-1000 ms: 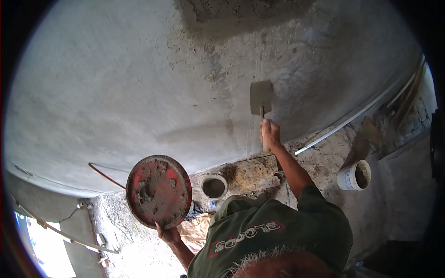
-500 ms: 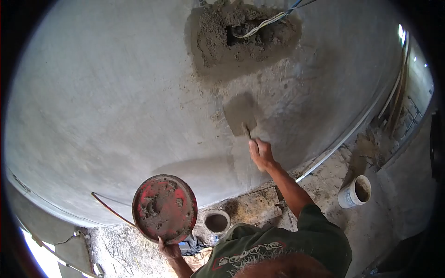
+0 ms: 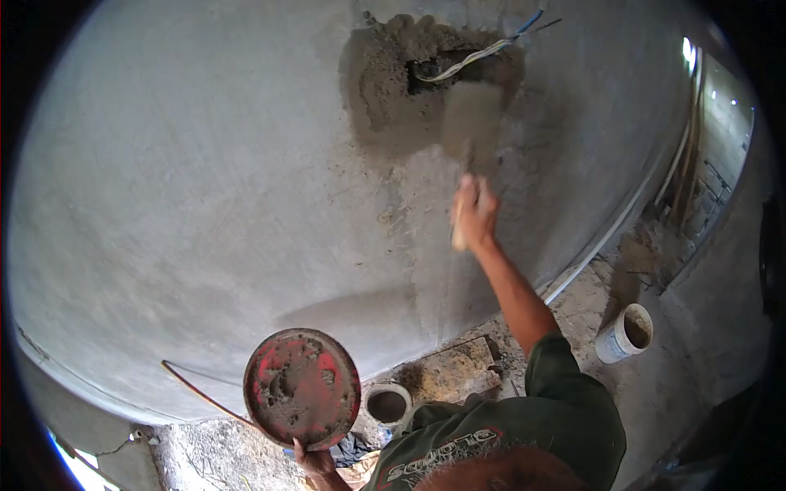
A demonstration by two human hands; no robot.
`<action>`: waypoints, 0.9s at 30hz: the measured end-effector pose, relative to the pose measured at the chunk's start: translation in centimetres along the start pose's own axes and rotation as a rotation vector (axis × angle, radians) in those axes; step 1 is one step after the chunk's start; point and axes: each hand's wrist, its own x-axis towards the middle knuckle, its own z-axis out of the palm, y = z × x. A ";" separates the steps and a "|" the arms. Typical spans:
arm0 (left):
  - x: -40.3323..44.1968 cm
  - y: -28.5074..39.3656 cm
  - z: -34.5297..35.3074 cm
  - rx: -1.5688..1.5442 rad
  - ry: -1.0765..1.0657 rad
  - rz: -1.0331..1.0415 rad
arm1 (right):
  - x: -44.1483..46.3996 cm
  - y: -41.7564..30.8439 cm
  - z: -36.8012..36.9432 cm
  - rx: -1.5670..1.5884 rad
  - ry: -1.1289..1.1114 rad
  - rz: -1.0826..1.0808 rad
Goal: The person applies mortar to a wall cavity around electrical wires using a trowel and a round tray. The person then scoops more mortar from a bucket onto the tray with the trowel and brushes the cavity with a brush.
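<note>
My right hand (image 3: 475, 211) grips a trowel (image 3: 472, 119), closed around its handle. The flat blade lies over the lower right part of a dark, wet mortar patch (image 3: 381, 106) on the grey wall. Twisted wires (image 3: 479, 56) stick out of a dark hole (image 3: 416, 78) in that patch, just above the blade. Low on the left, my left hand (image 3: 313, 462) holds a round red lid (image 3: 332, 366) by its near edge. Wet grey mortar (image 3: 286, 380) is smeared and heaped on it. Part of the left hand's fingers is hidden beneath the lid.
Beside me on the floor stands a small bucket (image 3: 386, 403); a white bucket (image 3: 616, 344) is farther right. A board (image 3: 450, 368) lies along the wall's foot. A thin rod or hose (image 3: 205, 393) leans at left, and poles (image 3: 692, 176) stand at right.
My right hand and the trowel have moved up the wall, from bare plaster below onto the mortar patch. The lid in my left hand sits slightly lower and farther right in view.
</note>
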 end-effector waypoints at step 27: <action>-3.7 -5.6 7.6 -0.013 0.020 0.110 | 19.5 -12.2 -2.6 -0.375 -0.089 -0.633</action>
